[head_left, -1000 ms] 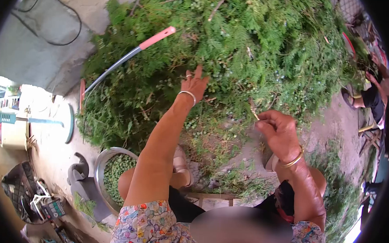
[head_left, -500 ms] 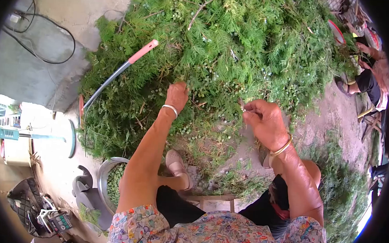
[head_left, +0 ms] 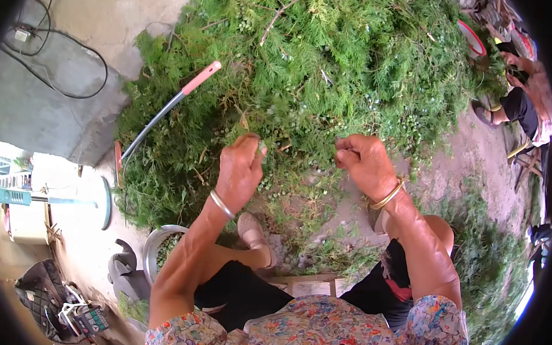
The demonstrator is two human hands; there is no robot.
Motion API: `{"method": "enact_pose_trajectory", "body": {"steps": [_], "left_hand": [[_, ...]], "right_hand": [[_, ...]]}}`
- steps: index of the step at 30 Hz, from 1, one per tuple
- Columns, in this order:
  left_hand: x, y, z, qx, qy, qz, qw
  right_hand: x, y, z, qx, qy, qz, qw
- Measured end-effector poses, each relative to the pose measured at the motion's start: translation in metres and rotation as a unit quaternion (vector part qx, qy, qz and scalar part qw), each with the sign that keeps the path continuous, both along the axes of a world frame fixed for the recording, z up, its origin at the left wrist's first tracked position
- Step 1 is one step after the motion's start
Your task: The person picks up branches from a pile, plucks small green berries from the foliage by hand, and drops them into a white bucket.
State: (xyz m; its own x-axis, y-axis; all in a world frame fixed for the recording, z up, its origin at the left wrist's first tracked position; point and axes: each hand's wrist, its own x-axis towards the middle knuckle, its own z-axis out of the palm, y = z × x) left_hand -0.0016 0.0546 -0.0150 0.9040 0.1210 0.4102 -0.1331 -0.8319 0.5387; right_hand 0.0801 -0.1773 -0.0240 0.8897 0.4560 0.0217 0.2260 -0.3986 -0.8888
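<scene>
My left hand (head_left: pixel 238 170), with a silver bangle on its wrist, is held above the near edge of a heap of green conifer cuttings (head_left: pixel 332 44). Its fingers are curled closed, and a small greenish bit shows by the fingertips, too small to name. To the right, my right hand (head_left: pixel 370 165) wears a gold bangle. Thumb and fingers are pinched together at the heap's edge; whatever they hold is hidden. Small pale berries (head_left: pixel 373 102) dot the sprigs.
A saw-like tool with a pink handle (head_left: pixel 201 78) lies on the heap's left. At lower left stands a metal basin (head_left: pixel 152 253) holding green berries, beside a grey object (head_left: pixel 124 271). Another person (head_left: pixel 519 110) sits at the right. Black cable (head_left: pixel 74 93) lies upper left.
My left hand has come back toward my body and turned, away from the sprigs. My right hand has shifted slightly left and up, still pinched.
</scene>
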Motion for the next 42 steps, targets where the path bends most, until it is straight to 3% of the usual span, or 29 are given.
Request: {"method": "enact_pose_trajectory", "body": {"steps": [2,3,5,7,11,13,17,19,20,24,26,30,32,33,35,36,37,39,40,41,42], "left_hand": [[-0.019,-0.017,0.014,-0.026,0.066,-0.013,0.997],[-0.029,-0.020,0.007,0.028,0.031,-0.068,0.997],[-0.044,-0.030,-0.001,0.019,0.015,-0.084,0.996],[-0.049,-0.036,0.004,0.018,0.015,-0.104,0.994],[-0.062,-0.056,0.005,0.072,-0.026,-0.185,0.980],[-0.075,-0.068,0.003,0.070,-0.017,-0.219,0.973],[-0.078,-0.067,0.003,0.106,-0.004,-0.284,0.953],[-0.083,-0.075,0.004,0.071,-0.026,-0.319,0.945],[-0.083,-0.078,0.004,0.034,-0.050,-0.355,0.933],[-0.079,-0.081,0.001,-0.064,0.019,-0.336,0.939],[-0.070,-0.078,-0.002,-0.091,0.023,-0.335,0.938],[-0.052,-0.074,0.009,-0.141,0.017,-0.311,0.940],[-0.044,-0.066,0.019,-0.155,0.021,-0.289,0.944],[-0.040,-0.059,0.024,-0.201,0.039,-0.241,0.949],[-0.031,-0.051,0.025,-0.244,0.056,-0.196,0.948],[-0.025,-0.048,0.021,-0.357,0.086,-0.161,0.916],[-0.020,-0.047,0.019,-0.463,0.115,-0.123,0.870],[-0.014,-0.048,0.019,-0.492,0.135,-0.114,0.853],[-0.012,-0.052,0.017,-0.561,0.122,-0.144,0.806],[-0.009,-0.055,0.016,-0.626,0.109,-0.172,0.753],[-0.007,-0.061,0.021,-0.653,0.100,-0.197,0.724]], "right_hand": [[-0.002,0.002,-0.004,-0.011,0.023,0.021,0.999],[-0.002,0.003,-0.004,-0.048,0.055,0.054,0.996],[-0.006,0.011,-0.002,-0.086,0.087,0.092,0.988],[-0.015,0.020,0.000,-0.029,0.277,0.092,0.956],[-0.023,0.035,-0.009,-0.094,0.309,0.095,0.942],[-0.026,0.040,-0.003,0.008,0.459,0.002,0.888],[-0.038,0.047,-0.034,0.020,0.431,0.031,0.902],[-0.045,0.041,-0.053,0.056,0.446,0.137,0.883],[-0.043,0.040,-0.060,0.007,0.294,0.241,0.925],[-0.046,0.035,-0.072,0.037,0.283,0.207,0.936],[-0.038,0.028,-0.063,0.041,0.437,0.169,0.882],[-0.044,0.013,-0.049,0.095,0.517,0.104,0.844],[-0.045,0.006,-0.033,0.236,0.532,0.139,0.801],[-0.046,0.007,-0.028,0.238,0.532,0.135,0.802],[-0.045,0.011,-0.019,0.068,0.410,0.120,0.902],[-0.042,0.016,-0.025,0.037,0.280,0.181,0.942],[-0.041,0.014,-0.024,0.039,0.277,0.177,0.944],[-0.041,0.015,-0.012,0.030,0.317,0.131,0.939],[-0.040,0.016,-0.006,-0.064,0.201,0.114,0.971],[-0.041,0.016,-0.006,-0.063,0.200,0.110,0.972],[-0.041,0.017,-0.008,-0.101,0.118,0.094,0.983]]}}
